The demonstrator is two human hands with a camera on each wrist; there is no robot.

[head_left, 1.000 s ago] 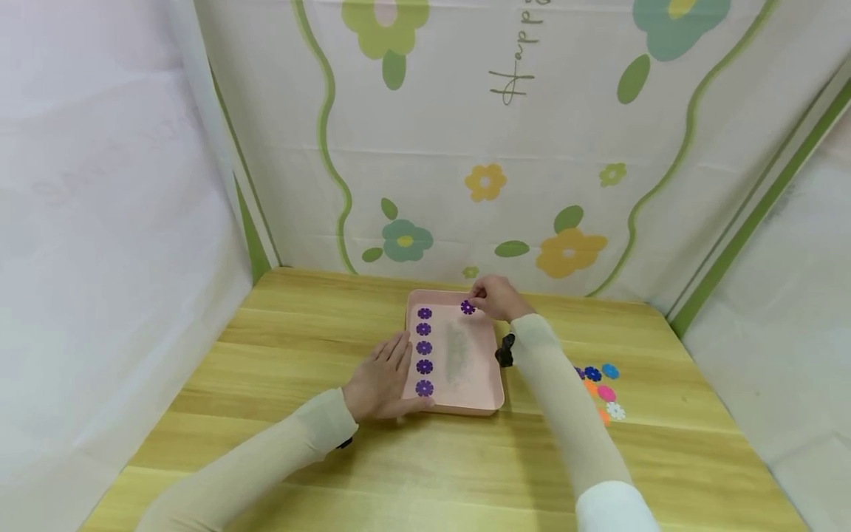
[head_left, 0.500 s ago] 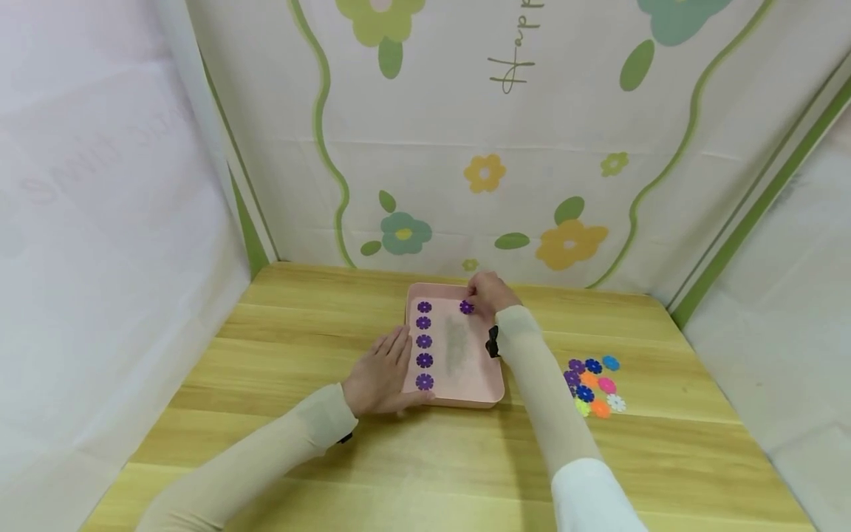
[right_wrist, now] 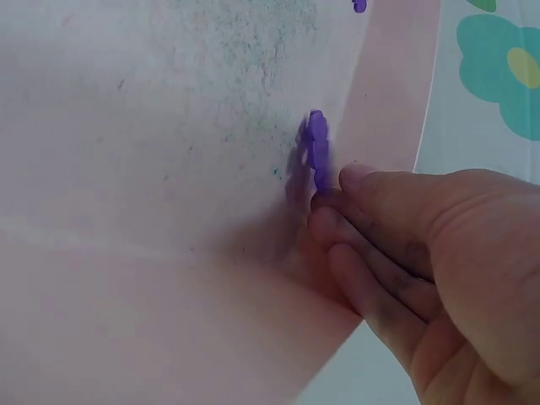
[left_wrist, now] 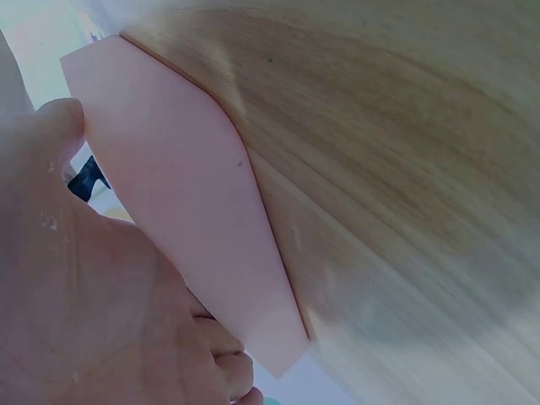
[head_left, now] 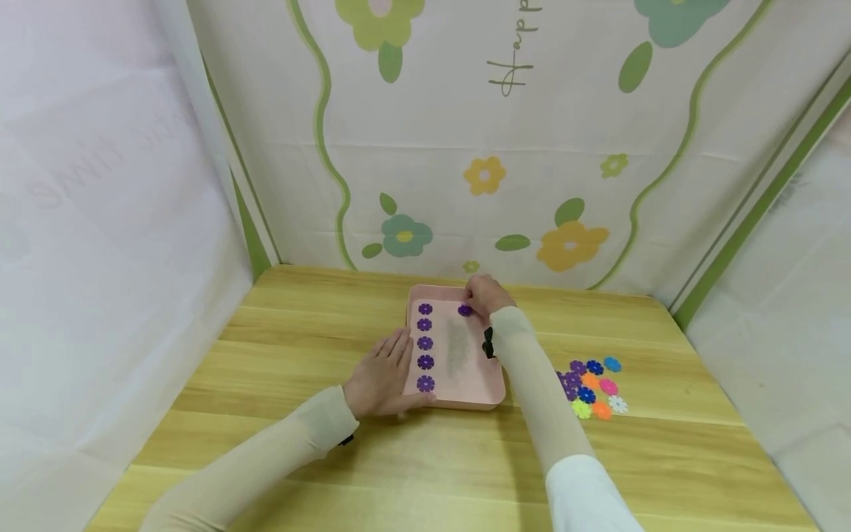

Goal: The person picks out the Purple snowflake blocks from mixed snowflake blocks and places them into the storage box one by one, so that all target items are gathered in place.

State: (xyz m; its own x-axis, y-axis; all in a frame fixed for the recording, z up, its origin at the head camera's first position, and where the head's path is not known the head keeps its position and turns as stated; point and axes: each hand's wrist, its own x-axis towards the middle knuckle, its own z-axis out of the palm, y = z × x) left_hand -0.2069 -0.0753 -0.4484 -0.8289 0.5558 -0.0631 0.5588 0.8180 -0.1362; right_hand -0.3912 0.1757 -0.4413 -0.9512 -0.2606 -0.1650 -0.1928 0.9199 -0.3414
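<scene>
A shallow pink tray (head_left: 465, 404) lies on the wooden table. Inside it, along the left side, several purple snowflake discs (head_left: 425, 343) form a column. My left hand (head_left: 380, 377) rests with straight fingers over the tray's left rim, its thumb at the near left corner; the left wrist view shows the tray's outer wall (left_wrist: 186, 169) beside the fingers. Near the tray's far right corner my right hand (head_left: 488, 295) pinches another purple snowflake disc (right_wrist: 318, 148) between thumb and fingertips. That disc stands on edge close over the tray floor in the right wrist view.
To the right of the tray, a loose group of snowflake discs in purple, blue, orange, pink, white and yellow (head_left: 583, 408) lies on the table (head_left: 319, 303). A flower-printed cloth (head_left: 425, 133) hangs behind the table, with pale cloth at both sides.
The right hand has shifted slightly left and lower into the tray with the disc, which now shows more tilted. The right forearm moved left, uncovering more loose discs. The left hand stays put.
</scene>
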